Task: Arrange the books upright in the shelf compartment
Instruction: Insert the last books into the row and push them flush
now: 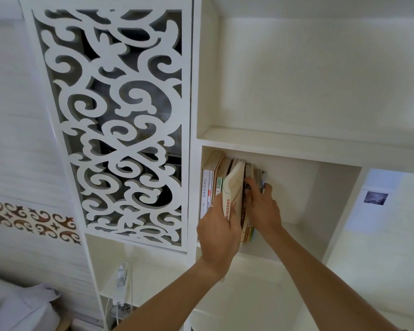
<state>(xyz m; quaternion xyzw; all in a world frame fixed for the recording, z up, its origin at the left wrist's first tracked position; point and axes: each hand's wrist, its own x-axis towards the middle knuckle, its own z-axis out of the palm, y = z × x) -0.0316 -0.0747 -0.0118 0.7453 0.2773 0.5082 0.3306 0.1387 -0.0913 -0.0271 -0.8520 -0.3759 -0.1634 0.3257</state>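
left hand (219, 231) gripping cream book (233, 187), right hand (261, 206) parting books (251, 199)

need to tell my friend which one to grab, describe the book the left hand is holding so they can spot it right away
Find the white carved scroll panel; just right of it is a shelf compartment with a row of upright books against its left wall. The cream book sits mid-row, gripped by the left hand, while the right hand holds the books beside it. Unlike its neighbours, it leans forward out of the row, with red lettering down its spine.

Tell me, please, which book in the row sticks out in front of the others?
The cream book gripped by the left hand; it projects forward, while its neighbours sit pushed in.
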